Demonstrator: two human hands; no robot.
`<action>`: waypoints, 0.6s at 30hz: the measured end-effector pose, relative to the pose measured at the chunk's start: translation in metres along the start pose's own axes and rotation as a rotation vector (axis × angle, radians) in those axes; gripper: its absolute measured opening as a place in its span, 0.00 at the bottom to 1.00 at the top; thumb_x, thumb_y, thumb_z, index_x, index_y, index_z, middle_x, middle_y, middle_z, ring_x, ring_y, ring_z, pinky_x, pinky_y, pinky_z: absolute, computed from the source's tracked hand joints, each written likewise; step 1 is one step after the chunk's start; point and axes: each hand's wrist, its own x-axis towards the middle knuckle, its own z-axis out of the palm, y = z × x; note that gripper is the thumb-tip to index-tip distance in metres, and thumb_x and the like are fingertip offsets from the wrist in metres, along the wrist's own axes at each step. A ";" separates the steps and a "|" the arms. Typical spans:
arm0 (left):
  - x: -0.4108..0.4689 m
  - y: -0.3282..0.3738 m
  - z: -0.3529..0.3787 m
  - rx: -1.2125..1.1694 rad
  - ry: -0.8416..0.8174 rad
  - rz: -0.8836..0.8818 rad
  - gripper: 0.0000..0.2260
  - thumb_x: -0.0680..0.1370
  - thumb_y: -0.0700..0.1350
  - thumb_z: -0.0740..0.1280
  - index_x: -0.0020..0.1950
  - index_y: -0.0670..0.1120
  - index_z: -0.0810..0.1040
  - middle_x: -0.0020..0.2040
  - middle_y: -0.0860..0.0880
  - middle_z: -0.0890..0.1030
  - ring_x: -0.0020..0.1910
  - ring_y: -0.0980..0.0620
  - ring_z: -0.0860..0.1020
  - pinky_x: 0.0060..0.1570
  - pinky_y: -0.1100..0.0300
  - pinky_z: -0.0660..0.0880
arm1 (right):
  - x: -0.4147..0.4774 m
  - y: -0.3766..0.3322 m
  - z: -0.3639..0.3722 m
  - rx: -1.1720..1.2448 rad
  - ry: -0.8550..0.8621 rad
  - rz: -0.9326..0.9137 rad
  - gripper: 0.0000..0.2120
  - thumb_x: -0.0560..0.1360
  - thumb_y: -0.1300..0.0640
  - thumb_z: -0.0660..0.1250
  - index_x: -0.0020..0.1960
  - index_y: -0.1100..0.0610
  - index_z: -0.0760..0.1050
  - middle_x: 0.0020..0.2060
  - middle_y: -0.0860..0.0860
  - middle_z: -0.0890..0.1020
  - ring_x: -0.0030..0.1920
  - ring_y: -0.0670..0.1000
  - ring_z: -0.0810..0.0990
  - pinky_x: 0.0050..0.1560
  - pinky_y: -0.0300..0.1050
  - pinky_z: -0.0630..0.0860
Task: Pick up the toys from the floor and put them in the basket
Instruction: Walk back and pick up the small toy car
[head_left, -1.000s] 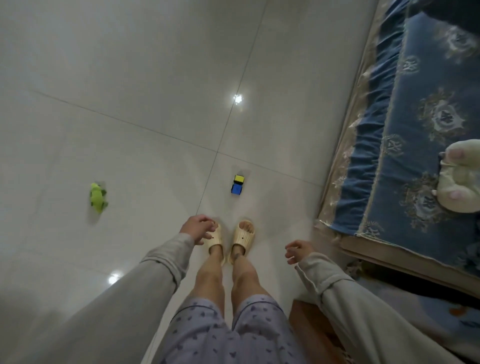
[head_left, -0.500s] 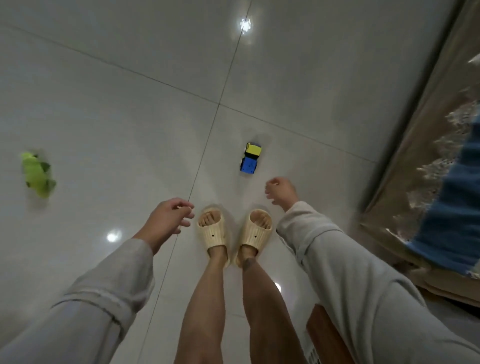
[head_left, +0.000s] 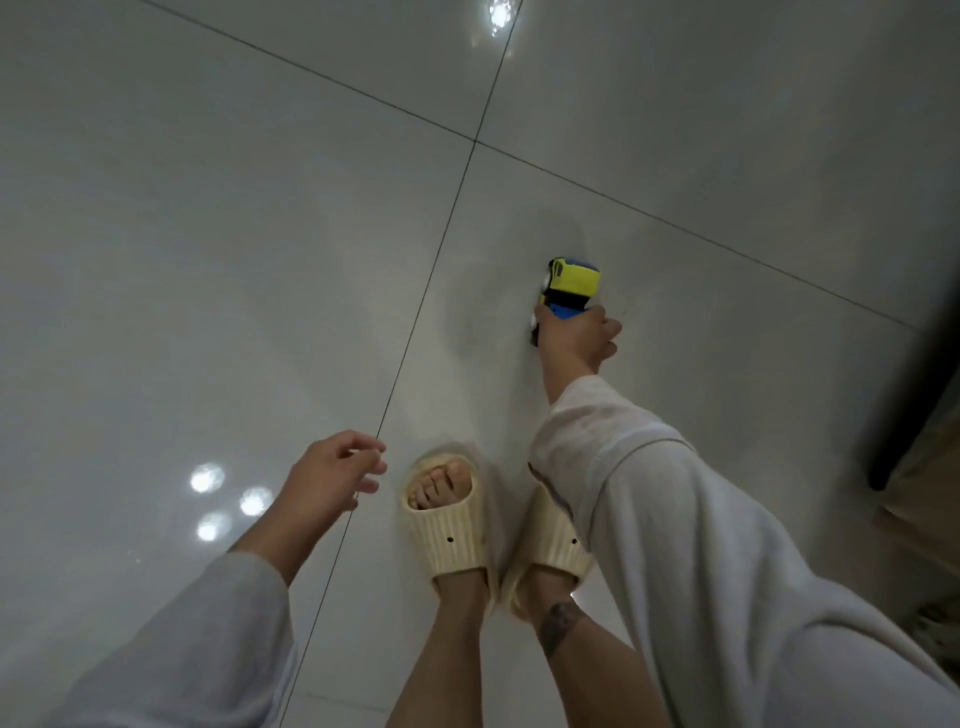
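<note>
Reaching down, our right hand (head_left: 574, 335) clamps the yellow-blue toy truck (head_left: 569, 288) on the floor (head_left: 208, 234); our left hand (head_left: 327, 480) hangs open.

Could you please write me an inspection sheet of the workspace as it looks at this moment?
Surface: glossy pale tiled floor with dark grout lines and bright light reflections.
Job's things: blue and yellow toy truck at floor level, gripped at its blue end; no basket in view; no other toy in view.
Clutter: nothing seen.
Grippers: right hand closed on the toy truck; left hand free, fingers loosely spread above the floor, holding nothing.
Cables: nothing seen.
Surroundings: the person's feet in cream slippers; grey sleeves on both arms; a dark edge of furniture at the right border, too cropped to identify.
</note>
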 end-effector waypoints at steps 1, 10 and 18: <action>-0.005 -0.005 -0.004 -0.008 0.000 -0.006 0.07 0.77 0.38 0.61 0.51 0.43 0.77 0.46 0.43 0.80 0.43 0.45 0.77 0.39 0.61 0.70 | 0.000 0.001 -0.006 0.012 -0.021 -0.010 0.27 0.69 0.49 0.69 0.63 0.62 0.69 0.64 0.59 0.71 0.63 0.61 0.71 0.56 0.53 0.73; -0.138 -0.021 -0.043 -0.089 0.041 0.026 0.07 0.77 0.39 0.60 0.51 0.43 0.78 0.46 0.43 0.80 0.42 0.46 0.77 0.40 0.61 0.70 | -0.125 0.048 -0.152 0.034 -0.326 -0.035 0.12 0.68 0.53 0.71 0.46 0.60 0.75 0.47 0.61 0.81 0.47 0.60 0.81 0.52 0.59 0.80; -0.325 -0.033 -0.049 -0.128 0.039 0.053 0.11 0.76 0.38 0.59 0.54 0.41 0.78 0.46 0.43 0.79 0.38 0.47 0.75 0.31 0.61 0.66 | -0.318 0.070 -0.361 -0.392 -0.486 -0.156 0.14 0.68 0.52 0.72 0.47 0.60 0.74 0.41 0.56 0.77 0.42 0.55 0.77 0.45 0.52 0.80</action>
